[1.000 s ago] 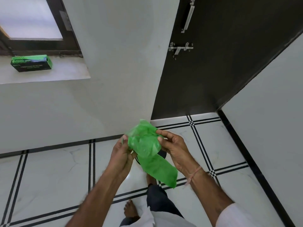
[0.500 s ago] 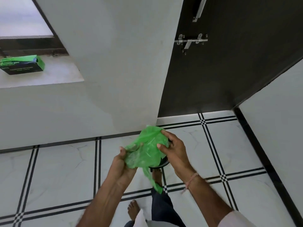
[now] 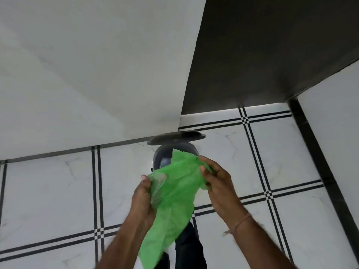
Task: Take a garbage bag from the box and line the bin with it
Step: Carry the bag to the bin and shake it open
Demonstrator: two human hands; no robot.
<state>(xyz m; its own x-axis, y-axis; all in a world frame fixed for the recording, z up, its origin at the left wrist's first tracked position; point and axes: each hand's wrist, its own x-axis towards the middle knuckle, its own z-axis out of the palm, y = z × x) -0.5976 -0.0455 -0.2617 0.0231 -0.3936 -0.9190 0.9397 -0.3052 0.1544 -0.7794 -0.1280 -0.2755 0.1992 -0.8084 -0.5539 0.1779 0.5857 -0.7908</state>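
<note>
Above the small dark bin [image 3: 175, 152] on the white tiled floor [image 3: 281, 162], both hands hold a green garbage bag [image 3: 172, 193] at its upper end. The left hand [image 3: 142, 200] is closed on one side of the bunched film, thumb pressed over the top edge; the right hand [image 3: 217, 183] pinches the opposite side, fingers curled into the plastic. Between them the bag's mouth looks partly spread, though whether the two layers are truly parted cannot be told from here. The rest of the bag hangs down toward the person's dark trouser leg [image 3: 189, 247], loose and twisted. The bin stands at the foot of the white wall [image 3: 97, 74], its lid [image 3: 175, 137] tipped up and back, the opening partly hidden behind the bag. The box is out of view.

The step in hand seems to be opening the mouth before lowering the bag in. Thin film like this tends to cling to itself, so the layers may stay stuck and the bag would go in as a wad rather than a liner. A hard pull apart could tear the edge. The trailing tail may catch outside the rim instead of dropping inside. The raised lid could also fall shut on the bag if it is knocked.
</note>
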